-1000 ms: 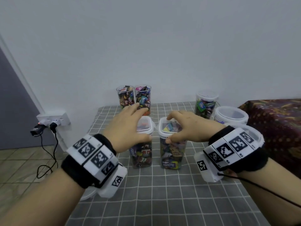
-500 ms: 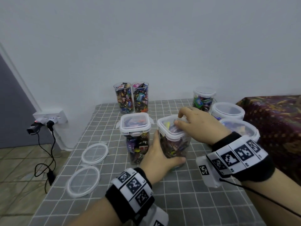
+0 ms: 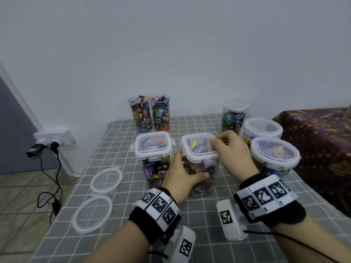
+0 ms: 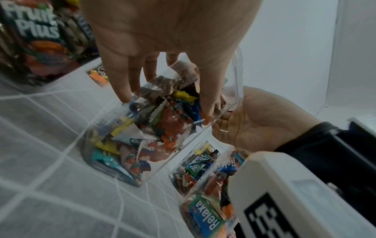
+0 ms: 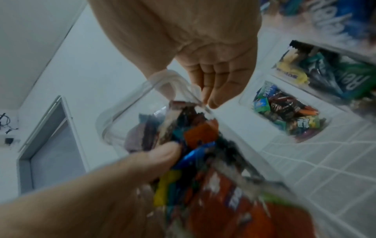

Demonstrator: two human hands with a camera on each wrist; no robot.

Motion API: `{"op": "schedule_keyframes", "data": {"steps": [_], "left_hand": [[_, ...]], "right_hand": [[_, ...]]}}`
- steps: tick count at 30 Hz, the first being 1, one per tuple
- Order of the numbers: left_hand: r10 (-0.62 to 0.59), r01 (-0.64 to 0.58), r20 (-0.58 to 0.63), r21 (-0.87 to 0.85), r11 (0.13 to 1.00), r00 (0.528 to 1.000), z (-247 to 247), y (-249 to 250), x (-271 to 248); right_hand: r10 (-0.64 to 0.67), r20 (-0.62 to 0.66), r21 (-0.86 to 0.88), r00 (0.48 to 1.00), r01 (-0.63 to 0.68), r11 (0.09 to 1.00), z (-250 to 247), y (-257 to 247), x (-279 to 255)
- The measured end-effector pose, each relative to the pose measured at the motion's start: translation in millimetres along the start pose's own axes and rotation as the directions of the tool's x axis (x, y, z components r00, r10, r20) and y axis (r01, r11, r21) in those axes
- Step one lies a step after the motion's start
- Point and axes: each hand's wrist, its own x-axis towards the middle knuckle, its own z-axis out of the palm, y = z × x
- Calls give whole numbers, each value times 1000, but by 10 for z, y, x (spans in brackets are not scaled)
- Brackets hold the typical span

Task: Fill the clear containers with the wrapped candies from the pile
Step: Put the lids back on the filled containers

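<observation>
Clear rigid plastic, square candy container, standing on grey checked tablecloth, packed with wrapped candies. Being gripped low on front wall by left hand, fingers and thumb curling round body. Lid being worked at far right corner by right hand, fingertips pinching rim or latch; which one, not resolvable. Likely handling heavy when full, walls stiff and slick; best taken round body, not by lid. Second lidded square container sitting just left; two loose round lids lying further left. Lidded round containers standing right. Two open tall jars standing at wall. No pile showing.
</observation>
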Motion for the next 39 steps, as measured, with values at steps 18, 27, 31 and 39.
{"op": "schedule_keyframes", "data": {"steps": [18,27,31,39], "left_hand": [[34,-35,24,45,998,999,-32,-38,41],[61,-60,-7,64,996,998,-24,-67,30],[56,-56,4,46,997,998,-25,-63,39],[33,-31,-22,49,998,999,14,-14,-7]], "right_hand": [[-286,283,-102,915,325,940,-163,16,-171],[-254,495,-361,831,463,810,-282,-76,-148],[-257,489,-428,834,486,762,-292,-127,-190],[-248,432,-402,867,431,808,-305,-173,-235]]}}
